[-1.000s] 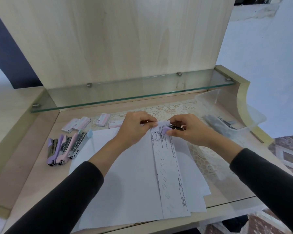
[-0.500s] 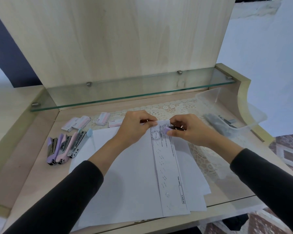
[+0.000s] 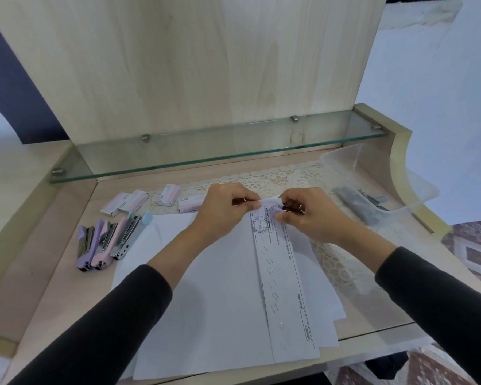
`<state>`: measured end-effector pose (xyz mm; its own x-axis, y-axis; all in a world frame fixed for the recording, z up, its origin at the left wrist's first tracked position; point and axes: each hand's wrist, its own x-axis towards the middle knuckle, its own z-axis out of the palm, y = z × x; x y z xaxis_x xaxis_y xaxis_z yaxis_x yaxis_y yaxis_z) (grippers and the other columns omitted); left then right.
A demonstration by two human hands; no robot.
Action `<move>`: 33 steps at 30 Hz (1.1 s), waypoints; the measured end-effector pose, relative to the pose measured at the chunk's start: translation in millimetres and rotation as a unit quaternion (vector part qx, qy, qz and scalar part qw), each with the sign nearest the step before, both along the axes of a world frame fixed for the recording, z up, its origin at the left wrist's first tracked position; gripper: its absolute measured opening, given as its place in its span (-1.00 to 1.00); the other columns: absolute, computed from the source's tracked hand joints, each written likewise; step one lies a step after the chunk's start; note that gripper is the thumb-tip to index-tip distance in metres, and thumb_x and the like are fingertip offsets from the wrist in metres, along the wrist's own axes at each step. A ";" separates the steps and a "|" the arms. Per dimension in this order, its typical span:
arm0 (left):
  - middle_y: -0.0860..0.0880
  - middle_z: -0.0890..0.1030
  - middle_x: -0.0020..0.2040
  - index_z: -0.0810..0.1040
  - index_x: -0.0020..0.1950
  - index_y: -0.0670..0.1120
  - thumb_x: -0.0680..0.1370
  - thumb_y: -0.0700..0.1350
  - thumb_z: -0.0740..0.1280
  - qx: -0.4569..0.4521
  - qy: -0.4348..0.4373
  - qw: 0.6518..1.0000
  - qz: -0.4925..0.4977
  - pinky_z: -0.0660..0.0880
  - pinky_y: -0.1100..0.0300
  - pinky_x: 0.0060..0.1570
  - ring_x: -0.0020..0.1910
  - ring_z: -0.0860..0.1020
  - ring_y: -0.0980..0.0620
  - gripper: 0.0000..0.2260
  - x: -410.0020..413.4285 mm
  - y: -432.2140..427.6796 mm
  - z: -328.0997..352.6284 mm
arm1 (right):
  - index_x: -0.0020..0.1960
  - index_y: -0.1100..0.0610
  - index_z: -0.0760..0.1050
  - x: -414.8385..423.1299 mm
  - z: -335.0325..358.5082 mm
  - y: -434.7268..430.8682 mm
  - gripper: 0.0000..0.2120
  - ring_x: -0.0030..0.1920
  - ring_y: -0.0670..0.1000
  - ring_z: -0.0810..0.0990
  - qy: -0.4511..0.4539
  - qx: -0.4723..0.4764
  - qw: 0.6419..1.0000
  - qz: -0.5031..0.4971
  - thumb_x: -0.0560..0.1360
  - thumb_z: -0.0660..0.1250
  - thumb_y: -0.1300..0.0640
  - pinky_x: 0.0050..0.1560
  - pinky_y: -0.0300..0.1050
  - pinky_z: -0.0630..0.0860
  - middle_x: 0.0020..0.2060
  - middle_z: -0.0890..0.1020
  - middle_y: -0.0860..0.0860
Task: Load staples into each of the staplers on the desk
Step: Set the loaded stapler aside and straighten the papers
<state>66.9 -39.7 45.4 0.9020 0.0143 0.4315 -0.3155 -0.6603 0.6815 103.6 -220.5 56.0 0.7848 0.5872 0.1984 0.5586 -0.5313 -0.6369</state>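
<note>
Several white sheets (image 3: 206, 315) lie fanned at the near edge of the desk (image 3: 53, 287), with a printed strip (image 3: 283, 287) on top, apparently as test paper. At the strip's far end the left hand (image 3: 222, 209) pinches its top edge to steady it. The right hand (image 3: 308, 215) grips a small lilac stapler (image 3: 277, 211) against that edge, probably to try its load. Three other staplers (image 3: 103, 240) lie at left, seemingly hinged open for filling, with staple boxes (image 3: 134, 202) just behind them. Farther right, a clear tub (image 3: 372, 173) holds dark items beneath a glass shelf (image 3: 206, 151).
</note>
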 end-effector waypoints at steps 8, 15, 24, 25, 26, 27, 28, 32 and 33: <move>-0.05 0.64 -0.21 0.66 -0.12 -0.22 0.38 -0.27 0.44 0.013 0.007 1.000 0.005 0.39 0.49 -0.21 -0.29 0.50 0.21 -0.90 1.4 1.7 0.1 | -0.11 0.20 0.52 -2.5 -1.4 -6.3 -0.72 -0.25 0.06 0.49 0.016 -0.017 1.000 0.014 0.37 0.40 -0.02 -0.24 -0.15 0.36 -0.23 0.58 0.05; 0.01 0.60 -0.19 0.65 -0.06 -0.18 0.42 -0.24 0.42 -0.007 0.063 0.998 0.009 0.38 0.52 -0.20 -0.24 0.50 0.19 -0.88 6.3 -2.9 -5.6 | 0.05 0.07 0.54 4.6 -9.9 -30.9 -0.67 -0.21 -0.05 0.47 -0.022 -0.067 0.995 -0.076 0.37 0.38 -0.08 -0.21 -0.21 0.39 -0.13 0.57 0.02; -0.04 0.60 -0.06 0.65 -0.06 -0.07 0.47 -0.10 0.37 0.089 0.095 0.991 0.024 0.42 0.06 0.05 -0.08 0.48 0.02 -0.89 11.5 -11.5 -24.5 | 0.12 0.09 0.52 -1.7 -24.5 -37.0 -0.60 -0.10 -0.01 0.42 -0.079 -0.144 0.975 -0.152 0.41 0.32 -0.14 -0.18 -0.17 0.31 -0.10 0.51 0.03; -0.03 0.59 -0.05 0.65 -0.06 -0.06 0.48 -0.08 0.35 0.092 0.094 0.991 0.028 0.40 0.05 0.06 -0.06 0.48 0.02 -0.88 9.5 -9.4 -22.9 | 0.12 0.10 0.52 -2.3 -24.2 -36.7 -0.59 -0.11 -0.02 0.41 -0.080 -0.146 0.974 -0.153 0.40 0.32 -0.15 -0.19 -0.17 0.32 -0.12 0.49 0.01; -0.03 0.59 -0.03 0.64 -0.05 -0.06 0.49 -0.07 0.34 0.095 0.093 0.991 0.035 0.39 0.05 0.07 -0.05 0.47 0.03 -0.87 7.1 -6.2 -20.7 | 0.11 0.11 0.52 -2.9 -23.4 -36.5 -0.58 -0.11 -0.02 0.41 -0.078 -0.148 0.974 -0.153 0.40 0.33 -0.16 -0.19 -0.16 0.34 -0.12 0.48 0.01; -0.03 0.59 -0.02 0.64 -0.04 -0.06 0.50 -0.06 0.33 0.098 0.093 0.990 0.043 0.38 0.05 0.08 -0.04 0.47 0.03 -0.86 4.3 -1.8 -18.3 | 0.12 0.11 0.51 -3.9 -21.6 -35.9 -0.57 -0.09 0.00 0.43 -0.075 -0.148 0.974 -0.152 0.39 0.34 -0.15 -0.17 -0.15 0.37 -0.10 0.50 0.02; -0.03 0.59 -0.01 0.64 -0.04 -0.07 0.51 -0.06 0.32 0.099 0.094 0.989 0.052 0.38 0.05 0.08 -0.04 0.48 0.02 -0.85 0.6 3.7 -15.4 | 0.15 0.12 0.50 -5.0 -19.7 -35.0 -0.55 -0.05 0.03 0.45 -0.071 -0.147 0.975 -0.151 0.39 0.35 -0.14 -0.12 -0.13 0.40 -0.05 0.51 0.05; -0.07 0.61 -0.01 0.64 -0.03 -0.11 0.53 -0.13 0.28 0.071 0.100 0.988 0.094 0.43 0.04 0.08 -0.04 0.52 0.00 -0.84 -13.8 32.5 -8.6 | 0.27 0.10 0.42 -11.4 -9.8 -27.0 -0.50 0.09 0.07 0.46 -0.084 -0.133 0.977 -0.141 0.39 0.37 -0.08 0.02 -0.10 0.40 0.09 0.51 0.08; -0.07 0.61 0.00 0.64 -0.02 -0.12 0.53 -0.14 0.28 0.065 0.102 0.987 0.108 0.44 0.08 0.07 -0.03 0.52 0.00 -0.84 -17.1 39.7 -7.4 | 0.26 0.10 0.43 -13.9 -7.6 -24.0 -0.52 0.07 0.07 0.46 -0.090 -0.125 0.979 -0.132 0.40 0.37 -0.06 0.01 -0.13 0.38 0.07 0.52 0.08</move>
